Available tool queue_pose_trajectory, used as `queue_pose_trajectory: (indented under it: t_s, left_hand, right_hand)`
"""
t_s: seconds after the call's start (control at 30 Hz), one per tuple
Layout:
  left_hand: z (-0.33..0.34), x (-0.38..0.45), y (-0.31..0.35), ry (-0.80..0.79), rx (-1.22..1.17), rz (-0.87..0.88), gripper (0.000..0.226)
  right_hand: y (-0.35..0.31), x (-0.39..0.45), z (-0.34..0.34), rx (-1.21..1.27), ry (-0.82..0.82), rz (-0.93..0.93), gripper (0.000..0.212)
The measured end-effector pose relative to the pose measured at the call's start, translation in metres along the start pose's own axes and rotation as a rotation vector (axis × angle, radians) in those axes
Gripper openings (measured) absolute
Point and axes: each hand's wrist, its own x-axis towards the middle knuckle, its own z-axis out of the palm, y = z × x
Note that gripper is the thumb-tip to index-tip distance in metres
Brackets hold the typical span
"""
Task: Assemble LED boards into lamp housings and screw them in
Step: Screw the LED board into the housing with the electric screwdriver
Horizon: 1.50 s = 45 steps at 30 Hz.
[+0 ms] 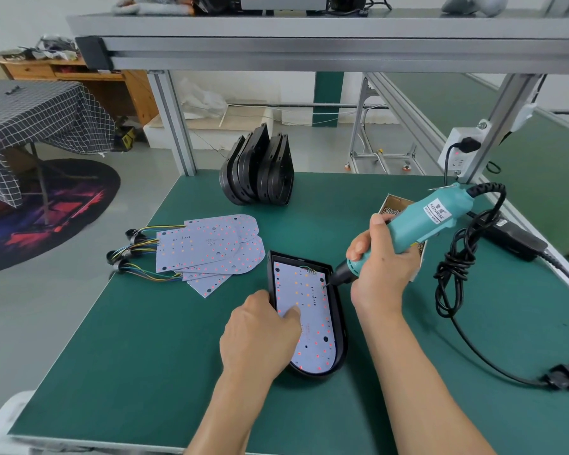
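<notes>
Fingers of the right hand are curled tightly round the barrel of a teal electric screwdriver, thumb on top, with the tool tilted down to the left so its dark tip meets the upper right part of an LED board. That board lies flat inside a black lamp housing, which rests on the green table in front of the person. The left hand rests on the housing's left edge; its thumb presses down on the board, while the other fingers curl over the rim, and how far they wrap below it cannot be seen.

Left of the housing, well apart from it, a loose fan of spare LED boards lies on the table, their coloured wires trailing to the left. Farther back stands a stack of empty black housings, set on edge and leaning together. Just behind the right hand sits an open cardboard box of screws. The screwdriver's black cord loops in a bundle to the right and runs toward a black power adapter.
</notes>
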Motion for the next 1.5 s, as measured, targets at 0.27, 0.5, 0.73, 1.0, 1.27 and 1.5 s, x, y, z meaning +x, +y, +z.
queue_pose_trajectory:
  t_s: [0.27, 0.5, 0.73, 1.0, 1.27, 1.5]
  left_hand:
    - [0.0, -0.001, 0.001, -0.001, 0.003, -0.004, 0.029]
    - [-0.001, -0.001, 0.0, -0.007, 0.009, -0.008, 0.03]
    - [-0.001, 0.0, -0.001, -0.021, -0.019, -0.023, 0.031]
    - [-0.016, -0.012, -0.011, 0.08, -0.09, -0.023, 0.062]
    - [-0.045, -0.003, -0.008, -0.096, -1.393, -0.046, 0.025]
    - [-0.036, -0.011, 0.012, -0.337, -1.671, -0.052, 0.023]
  right_hand:
    - [0.002, 0.001, -0.002, -0.017, -0.037, -0.006, 0.013]
    - [0.0, 0.001, -0.004, -0.012, -0.056, -0.012, 0.014]
    - [-0.016, 0.004, -0.007, 0.099, -0.065, -0.012, 0.014]
    - [-0.04, -0.003, -0.014, 0.275, -0.042, 0.091, 0.026]
    - [-0.058, -0.021, -0.008, 0.391, -0.007, 0.208, 0.014]
    - [-0.102, -0.048, 0.006, 0.32, -0.018, 0.194, 0.018]
